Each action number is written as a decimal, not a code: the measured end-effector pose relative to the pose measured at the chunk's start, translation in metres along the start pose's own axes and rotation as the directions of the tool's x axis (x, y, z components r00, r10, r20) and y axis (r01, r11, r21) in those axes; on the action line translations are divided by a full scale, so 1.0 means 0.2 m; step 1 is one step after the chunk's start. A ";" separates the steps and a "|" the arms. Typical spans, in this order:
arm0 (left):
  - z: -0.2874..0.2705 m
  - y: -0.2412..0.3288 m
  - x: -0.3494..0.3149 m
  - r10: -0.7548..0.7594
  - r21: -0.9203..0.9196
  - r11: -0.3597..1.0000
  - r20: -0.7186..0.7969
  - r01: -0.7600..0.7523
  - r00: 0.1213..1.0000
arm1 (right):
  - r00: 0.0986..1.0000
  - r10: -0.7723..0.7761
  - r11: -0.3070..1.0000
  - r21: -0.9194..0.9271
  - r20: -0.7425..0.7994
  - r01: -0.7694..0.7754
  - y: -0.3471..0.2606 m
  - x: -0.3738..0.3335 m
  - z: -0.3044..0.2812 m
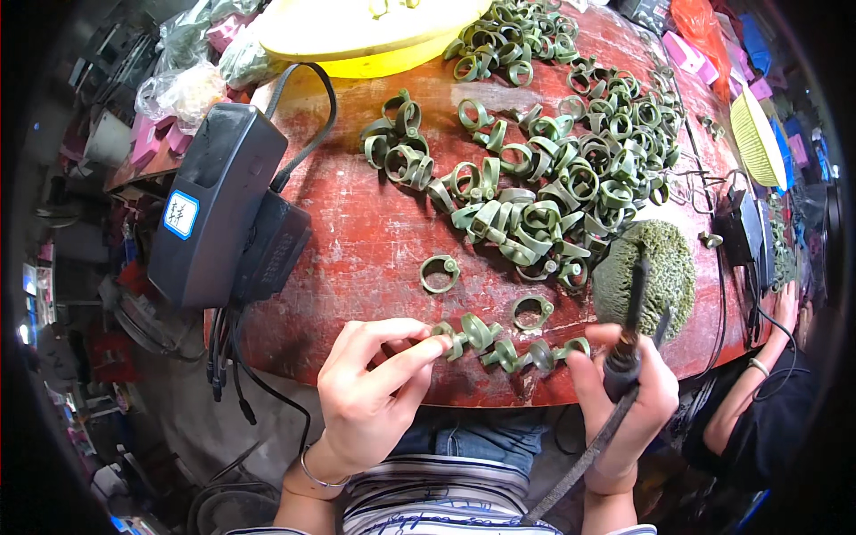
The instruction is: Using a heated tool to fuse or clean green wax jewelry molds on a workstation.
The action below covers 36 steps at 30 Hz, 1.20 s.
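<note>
My left hand (pixel 370 379) is closed, its thumb and forefinger pinching the left end of a short row of green rings (pixel 480 332) near the table's front edge. In my right hand (pixel 655 392) is a soldering iron (pixel 623 361), dark-handled, its thin dark tip pointing up and away. The right thumb and forefinger are by the ring at the row's right end; contact is unclear. A second thin pointed tip sticks up beside the iron. Two loose green rings, one (pixel 440 274) and another (pixel 532 313), lie just beyond the row.
A large pile of green rings (pixel 580 169) spreads over the red table (pixel 357 267). A rough green block (pixel 655 272) stands beyond my right hand. A black box with adapter (pixel 218 205) is at left; a yellow basin (pixel 374 62) at back. Another person's arm (pixel 758 374) shows at right.
</note>
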<state>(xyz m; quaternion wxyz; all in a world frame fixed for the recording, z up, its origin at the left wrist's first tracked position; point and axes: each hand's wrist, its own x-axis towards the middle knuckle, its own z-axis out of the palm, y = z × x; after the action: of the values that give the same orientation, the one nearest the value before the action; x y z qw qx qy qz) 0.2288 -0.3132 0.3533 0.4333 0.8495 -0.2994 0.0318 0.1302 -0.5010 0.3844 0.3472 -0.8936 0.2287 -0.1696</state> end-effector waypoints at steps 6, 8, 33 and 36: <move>-0.02 0.01 0.00 -0.072 -0.124 0.990 -0.030 0.067 0.997 | 0.996 -0.062 0.991 -0.117 0.060 0.069 -0.10 0.17 0.10; -0.03 0.01 -0.01 -0.113 -0.156 0.982 -0.019 0.108 0.993 | 0.991 -0.070 0.984 -0.154 0.111 0.086 -0.11 0.19 0.10; 0.11 0.29 0.02 0.074 -0.550 0.835 0.046 -0.036 0.996 | 0.954 0.288 0.723 0.633 0.086 -0.276 -0.04 -0.04 -0.19; 0.13 0.28 0.01 0.066 -0.565 0.824 0.042 -0.030 0.997 | 0.919 0.393 0.864 0.332 0.028 -0.379 0.05 -0.04 -0.34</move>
<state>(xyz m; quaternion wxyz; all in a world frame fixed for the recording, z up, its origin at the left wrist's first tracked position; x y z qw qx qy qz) 0.1955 -0.3596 0.3782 0.6547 0.6764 -0.3295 -0.0727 0.0881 -0.5405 0.4233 0.5142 -0.7551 0.3779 -0.1506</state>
